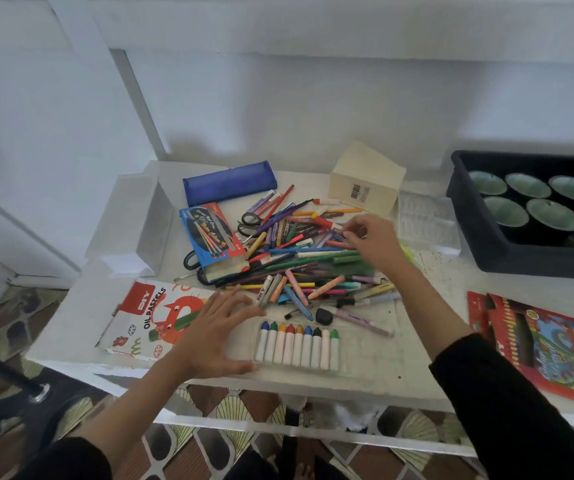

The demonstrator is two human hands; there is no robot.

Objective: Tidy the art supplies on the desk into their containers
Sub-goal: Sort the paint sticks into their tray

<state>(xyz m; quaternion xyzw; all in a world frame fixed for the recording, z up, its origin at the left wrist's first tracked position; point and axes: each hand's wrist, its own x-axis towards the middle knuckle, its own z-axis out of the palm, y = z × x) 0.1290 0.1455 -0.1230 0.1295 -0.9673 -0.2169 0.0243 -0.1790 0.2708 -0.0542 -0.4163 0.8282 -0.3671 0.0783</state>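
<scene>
Head view: sorting step; my left hand (216,337) lies spread flat beside the tray (358,356) of 9 pastels (290,344), lower centre. Right hand (372,239) curls into the mid-frame pile (299,268), grip unclear. Next, I pinch 1 stick free.

- We see a loose pile (299,258) of pens, markers and crayons heaped at the middle of the table.
- Near the front edge, a clear tray (354,355) holds nine oil pastels (297,344) side by side, coloured tips toward the back.
- We find an oil pastels box (147,320) lying flat at the front left.
- A blue pencil case (228,181) lies toward the back edge, with a blue marker box (211,237) against the pile's left side.
- A red pencil box (548,348) lies at the right edge.
</scene>
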